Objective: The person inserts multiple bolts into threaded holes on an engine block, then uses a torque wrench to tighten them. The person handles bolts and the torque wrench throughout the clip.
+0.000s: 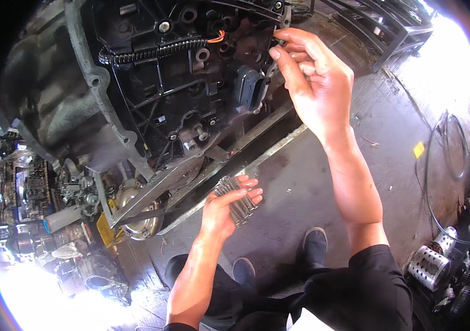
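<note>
A bundle of long metal bolts [236, 201] lies across the palm of my left hand [221, 212], with the thumb pressed over it. My right hand [319, 77] is raised at the right edge of a large gearbox [174, 105]. Its thumb and forefinger are pinched close to the flange, and whatever small piece they hold is too hidden to name. Black covers, a ribbed cable sleeve [152, 51] with orange wires and a dark square connector [250, 88] sit on the gearbox's face. A bolt head [165, 26] shows near its top.
A metal rail stand [279, 149] runs under the gearbox. Stacked mechanical parts [69, 243] crowd the left side. At the right lie a coiled black cable [447, 149] and perforated metal drums [429, 267]. A dark metal rack [397, 33] stands at the upper right.
</note>
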A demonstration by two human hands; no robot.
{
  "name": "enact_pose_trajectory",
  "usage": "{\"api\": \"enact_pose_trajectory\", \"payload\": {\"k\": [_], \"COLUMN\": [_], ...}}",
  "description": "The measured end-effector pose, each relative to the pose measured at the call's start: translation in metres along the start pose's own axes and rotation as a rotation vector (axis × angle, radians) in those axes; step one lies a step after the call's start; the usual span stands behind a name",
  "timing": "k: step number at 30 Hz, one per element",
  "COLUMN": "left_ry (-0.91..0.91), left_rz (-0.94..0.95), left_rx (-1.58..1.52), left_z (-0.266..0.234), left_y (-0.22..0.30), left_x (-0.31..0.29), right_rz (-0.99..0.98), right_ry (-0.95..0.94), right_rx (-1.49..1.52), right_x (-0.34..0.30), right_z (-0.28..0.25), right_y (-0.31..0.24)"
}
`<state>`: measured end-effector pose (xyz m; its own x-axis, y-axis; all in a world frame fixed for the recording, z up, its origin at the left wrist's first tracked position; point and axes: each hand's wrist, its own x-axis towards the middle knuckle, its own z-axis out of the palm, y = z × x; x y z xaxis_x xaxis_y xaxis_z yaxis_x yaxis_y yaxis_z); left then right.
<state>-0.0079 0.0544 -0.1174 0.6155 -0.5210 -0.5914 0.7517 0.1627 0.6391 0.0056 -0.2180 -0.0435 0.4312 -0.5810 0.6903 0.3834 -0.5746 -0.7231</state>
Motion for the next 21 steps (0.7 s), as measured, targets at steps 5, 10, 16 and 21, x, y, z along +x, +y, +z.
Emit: {"api": "enact_pose_trajectory", "payload": {"k": [5, 10, 16, 21], "left_ry": [-0.009, 0.026, 0.065, 0.054], "left_rz": [0.007, 0.009, 0.01, 0.008], "left_rx": [-0.004, 0.031, 0.042, 0.044], "left_z": [0.006, 0.01, 0.013, 0.016], "left_y": [-0.008, -0.011, -0.012, -0.013], "left_x": [-0.002, -0.005, -0.001, 0.005], "right_rz": [-0.141, -0.058, 0.066, 0.049], "right_ry": [0.084, 0.176, 0.006, 0.001], "right_rx": [-0.05, 0.108, 0.276, 0.344], "right_x": [0.006, -0.019, -0.033, -0.032], "right_z": [-0.003, -0.037, -0.038, -0.033], "right_y": [-0.007, -0.034, -0.034, -0.026]}}
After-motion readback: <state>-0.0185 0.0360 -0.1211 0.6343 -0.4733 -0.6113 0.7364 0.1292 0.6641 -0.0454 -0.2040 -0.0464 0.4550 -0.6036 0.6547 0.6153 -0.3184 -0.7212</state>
